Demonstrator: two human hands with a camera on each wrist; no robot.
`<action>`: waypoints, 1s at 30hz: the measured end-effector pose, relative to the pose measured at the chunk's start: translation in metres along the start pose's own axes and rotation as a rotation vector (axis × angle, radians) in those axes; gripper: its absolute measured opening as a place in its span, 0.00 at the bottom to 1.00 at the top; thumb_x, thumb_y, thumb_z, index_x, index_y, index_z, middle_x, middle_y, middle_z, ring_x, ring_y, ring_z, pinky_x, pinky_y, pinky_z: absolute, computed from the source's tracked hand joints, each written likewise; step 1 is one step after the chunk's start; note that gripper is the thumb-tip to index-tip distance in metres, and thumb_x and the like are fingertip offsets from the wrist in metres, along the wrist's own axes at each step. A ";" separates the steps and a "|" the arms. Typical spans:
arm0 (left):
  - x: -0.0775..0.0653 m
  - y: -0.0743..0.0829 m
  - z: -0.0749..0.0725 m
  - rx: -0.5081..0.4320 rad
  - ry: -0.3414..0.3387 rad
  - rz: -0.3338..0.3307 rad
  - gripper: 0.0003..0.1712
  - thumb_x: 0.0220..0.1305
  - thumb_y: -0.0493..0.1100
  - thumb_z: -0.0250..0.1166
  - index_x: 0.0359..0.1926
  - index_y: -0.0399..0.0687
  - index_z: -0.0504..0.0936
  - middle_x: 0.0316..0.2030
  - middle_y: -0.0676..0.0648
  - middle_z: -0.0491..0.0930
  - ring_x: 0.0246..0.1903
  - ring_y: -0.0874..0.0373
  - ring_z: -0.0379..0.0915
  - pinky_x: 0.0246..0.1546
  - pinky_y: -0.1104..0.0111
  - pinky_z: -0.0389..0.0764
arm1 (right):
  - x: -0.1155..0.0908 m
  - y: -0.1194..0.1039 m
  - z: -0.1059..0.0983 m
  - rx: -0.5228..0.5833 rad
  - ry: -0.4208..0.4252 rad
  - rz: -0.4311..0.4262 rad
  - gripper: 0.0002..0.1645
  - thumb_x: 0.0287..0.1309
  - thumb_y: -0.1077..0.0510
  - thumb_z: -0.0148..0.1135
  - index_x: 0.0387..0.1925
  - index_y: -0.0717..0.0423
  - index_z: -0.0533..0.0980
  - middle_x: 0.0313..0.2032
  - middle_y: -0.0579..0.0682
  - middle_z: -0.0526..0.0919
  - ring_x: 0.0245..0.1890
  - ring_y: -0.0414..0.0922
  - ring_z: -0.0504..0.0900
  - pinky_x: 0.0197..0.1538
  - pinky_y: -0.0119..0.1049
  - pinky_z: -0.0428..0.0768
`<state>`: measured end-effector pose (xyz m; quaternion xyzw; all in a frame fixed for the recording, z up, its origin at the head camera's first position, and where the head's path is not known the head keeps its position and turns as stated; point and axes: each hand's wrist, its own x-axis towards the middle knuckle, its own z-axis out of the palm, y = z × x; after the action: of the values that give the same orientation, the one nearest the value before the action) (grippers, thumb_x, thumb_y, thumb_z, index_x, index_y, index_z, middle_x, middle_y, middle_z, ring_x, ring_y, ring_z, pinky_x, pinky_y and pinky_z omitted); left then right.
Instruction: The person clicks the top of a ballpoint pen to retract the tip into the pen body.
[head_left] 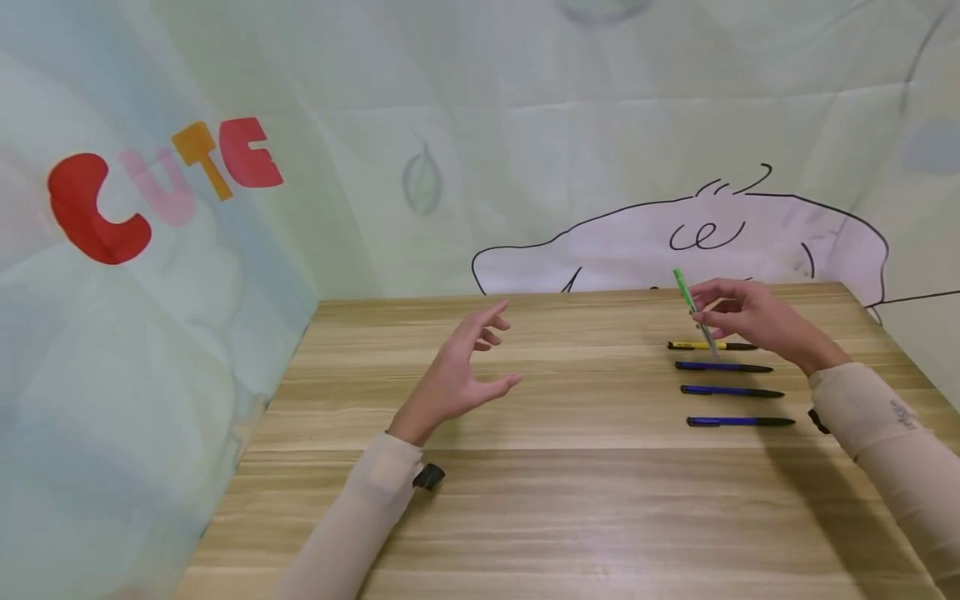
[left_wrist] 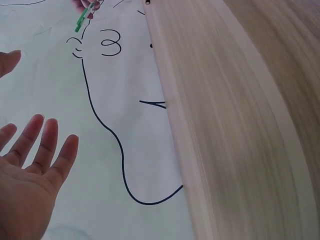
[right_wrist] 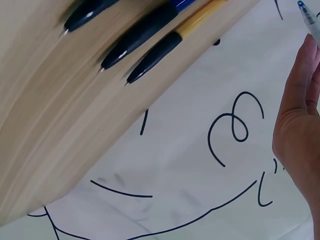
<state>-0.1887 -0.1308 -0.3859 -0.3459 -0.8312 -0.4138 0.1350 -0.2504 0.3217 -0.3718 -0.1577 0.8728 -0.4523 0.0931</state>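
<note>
My right hand (head_left: 746, 315) pinches a green pen with a clear barrel (head_left: 683, 289) above the far right of the table, its green end tilted up. Under and in front of that hand lie a yellow and black pen (head_left: 697, 345) and three blue and black pens, the far one (head_left: 705, 366), the middle one (head_left: 712, 391) and the near one (head_left: 723, 422), roughly parallel. The left hand (head_left: 456, 371) hovers over the table's middle with fingers spread and nothing in it. In the right wrist view, the green pen's tip (right_wrist: 301, 5) shows at the top right corner.
The wooden table (head_left: 525, 500) ends at a back edge against a pale printed cloth (head_left: 525, 167) with a line-drawn animal. On the left, another cloth panel carries the coloured letters CUTE (head_left: 97, 217). Dark straps sit at both wrists.
</note>
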 end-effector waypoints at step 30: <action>-0.021 -0.010 -0.014 0.023 0.007 -0.038 0.56 0.54 0.40 0.79 0.79 0.56 0.56 0.59 0.45 0.74 0.51 0.46 0.75 0.56 0.56 0.81 | 0.031 0.027 -0.035 -0.284 -0.140 -0.165 0.25 0.67 0.66 0.63 0.65 0.60 0.74 0.51 0.59 0.81 0.44 0.35 0.80 0.40 0.32 0.82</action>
<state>-0.1812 -0.1556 -0.3941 -0.3268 -0.8420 -0.4078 0.1339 -0.2945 0.3514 -0.3744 -0.2713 0.9035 -0.3185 0.0930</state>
